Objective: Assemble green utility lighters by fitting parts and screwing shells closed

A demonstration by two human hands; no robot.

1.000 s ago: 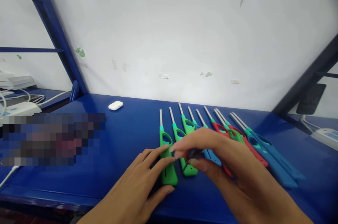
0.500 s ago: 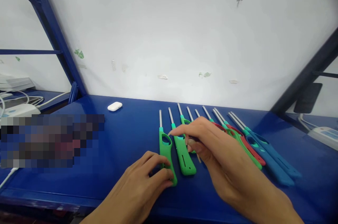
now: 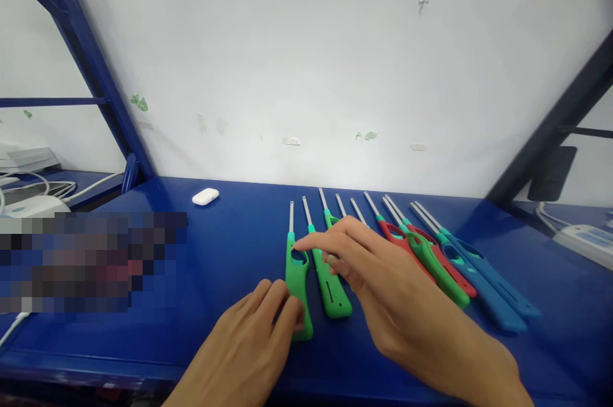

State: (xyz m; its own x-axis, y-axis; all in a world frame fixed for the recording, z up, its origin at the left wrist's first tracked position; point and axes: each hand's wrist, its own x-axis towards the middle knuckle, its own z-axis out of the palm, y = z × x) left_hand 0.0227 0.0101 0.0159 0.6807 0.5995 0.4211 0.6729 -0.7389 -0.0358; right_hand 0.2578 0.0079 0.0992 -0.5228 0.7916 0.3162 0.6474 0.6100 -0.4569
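Observation:
Long-nosed lighters lie on the blue table, metal tips towards the wall. My left hand [image 3: 258,324] rests at the lower handle of the leftmost green lighter [image 3: 297,279], its fingertips partly hidden against the handle. The index finger of my right hand [image 3: 383,279] points out over that lighter's trigger loop; the other fingers are curled, and what they hold, if anything, is hidden. Under the right hand's fingers is a second green lighter [image 3: 334,295]. Further right lie a red lighter [image 3: 464,279], another green lighter [image 3: 443,276] and two blue ones, one being the front blue lighter [image 3: 493,298].
A white earphone case [image 3: 205,197] sits at the back left of the table [image 3: 230,234]. A blurred patch covers things at the far left. White power strips and cables stand at both sides, and blue frame posts [image 3: 90,55] rise beside the white wall.
My right hand has moved left, its index finger now over the leftmost lighter's loop. The leftmost lighter's handle has swung slightly left, more upright, with my left hand still at it.

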